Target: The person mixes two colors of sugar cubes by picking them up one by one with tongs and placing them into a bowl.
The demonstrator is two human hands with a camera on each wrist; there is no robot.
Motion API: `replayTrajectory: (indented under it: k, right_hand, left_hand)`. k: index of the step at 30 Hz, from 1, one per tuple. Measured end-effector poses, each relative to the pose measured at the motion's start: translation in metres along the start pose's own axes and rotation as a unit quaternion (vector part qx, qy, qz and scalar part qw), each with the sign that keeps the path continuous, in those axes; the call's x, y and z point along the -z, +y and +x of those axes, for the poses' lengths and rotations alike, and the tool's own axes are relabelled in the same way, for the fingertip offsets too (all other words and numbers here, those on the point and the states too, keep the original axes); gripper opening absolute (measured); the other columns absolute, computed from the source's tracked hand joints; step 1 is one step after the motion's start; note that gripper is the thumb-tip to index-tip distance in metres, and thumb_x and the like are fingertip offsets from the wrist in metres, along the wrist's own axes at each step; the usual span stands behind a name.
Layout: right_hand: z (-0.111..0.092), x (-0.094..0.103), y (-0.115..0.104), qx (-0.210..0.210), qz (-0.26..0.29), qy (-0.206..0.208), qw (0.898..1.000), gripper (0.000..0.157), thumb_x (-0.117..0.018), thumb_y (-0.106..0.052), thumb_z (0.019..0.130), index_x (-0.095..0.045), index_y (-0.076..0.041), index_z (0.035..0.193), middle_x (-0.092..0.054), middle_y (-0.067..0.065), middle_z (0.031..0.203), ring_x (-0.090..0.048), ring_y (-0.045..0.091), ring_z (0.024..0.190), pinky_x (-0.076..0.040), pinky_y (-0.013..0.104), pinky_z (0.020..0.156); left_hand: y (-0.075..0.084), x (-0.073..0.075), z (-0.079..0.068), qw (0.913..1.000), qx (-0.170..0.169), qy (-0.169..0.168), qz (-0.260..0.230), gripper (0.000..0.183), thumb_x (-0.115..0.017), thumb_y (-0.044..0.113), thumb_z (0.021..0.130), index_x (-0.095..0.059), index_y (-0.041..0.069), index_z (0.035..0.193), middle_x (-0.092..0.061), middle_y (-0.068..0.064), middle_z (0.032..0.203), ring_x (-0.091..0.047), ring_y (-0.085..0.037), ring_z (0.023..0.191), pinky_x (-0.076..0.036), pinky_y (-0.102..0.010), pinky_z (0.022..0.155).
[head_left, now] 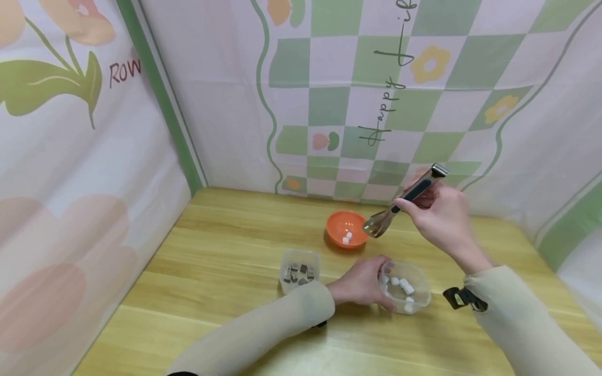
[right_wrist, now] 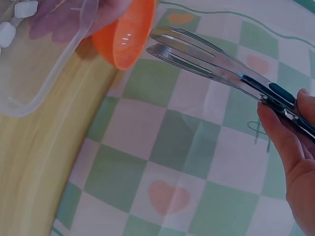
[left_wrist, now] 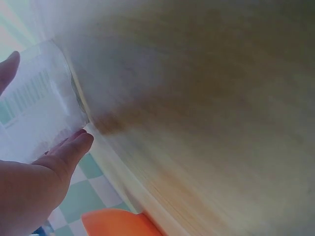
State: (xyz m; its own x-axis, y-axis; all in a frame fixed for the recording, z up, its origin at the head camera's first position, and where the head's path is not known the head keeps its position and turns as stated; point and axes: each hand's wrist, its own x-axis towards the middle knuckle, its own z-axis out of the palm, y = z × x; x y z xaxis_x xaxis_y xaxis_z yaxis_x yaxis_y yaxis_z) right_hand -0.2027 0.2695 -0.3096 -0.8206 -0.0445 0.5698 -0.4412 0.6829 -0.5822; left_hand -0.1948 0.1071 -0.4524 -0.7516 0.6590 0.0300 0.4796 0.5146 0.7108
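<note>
The right hand (head_left: 439,214) pinched the long silver metal tongs with black grip panels (head_left: 417,188) between thumb and fingers, with the rest of the fingers curled in behind. The tongs slanted down toward the right rim of the round orange bowl (head_left: 335,224), their slotted tips slightly parted, and no piece showed between them. Whether the tips touched the rim could not be told; the right wrist view showed a narrow gap.

The left hand (head_left: 359,282) held the clear plastic container with white pieces (head_left: 418,284) from its left side, thumb at the near wall and fingers at the far wall, spread about as wide as the container. Several small white block-like pieces (head_left: 405,286) lay inside it, and two white pieces (head_left: 347,238) lay in the bowl, which stood on the wood-grain table (head_left: 226,250) behind the left hand. A second clear plastic container (head_left: 301,256), holding dark metallic cubes (head_left: 303,268), stood beyond the left forearm.

The step in hand seemed to be moving white pieces one by one into the bowl, probably between two pieces. The next move would likely call for bringing the tongs over the steadied container and squeezing lightly on another piece.
</note>
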Motion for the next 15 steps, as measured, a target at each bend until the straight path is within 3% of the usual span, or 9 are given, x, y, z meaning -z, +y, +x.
replayTrajectory:
  k: [8,15]
  right_hand:
    - [0.009,-0.017,0.007,-0.036,0.015,-0.037,0.999,0.022,-0.08,-0.011,0.095,-0.069,0.004,0.107,-0.075,0.02,0.094,-0.07,0.007,0.076,-0.055,0.013,0.066]
    - [0.018,-0.031,0.012,-0.027,0.017,-0.033,0.999,0.02,-0.08,-0.008,0.094,-0.069,0.005,0.105,-0.075,0.02,0.091,-0.07,0.01,0.075,-0.055,0.013,0.065]
  left_hand:
    - [0.001,0.001,-0.001,1.0,0.0,0.003,0.003,0.082,-0.103,0.032,0.067,-0.062,0.014,0.136,-0.068,0.012,0.118,-0.059,0.002,0.102,-0.047,-0.01,0.088]
    - [0.0,0.0,0.0,0.9999,-0.009,0.009,0.012,0.081,-0.103,0.032,0.067,-0.063,0.013,0.135,-0.068,0.011,0.116,-0.059,0.002,0.101,-0.046,-0.009,0.087]
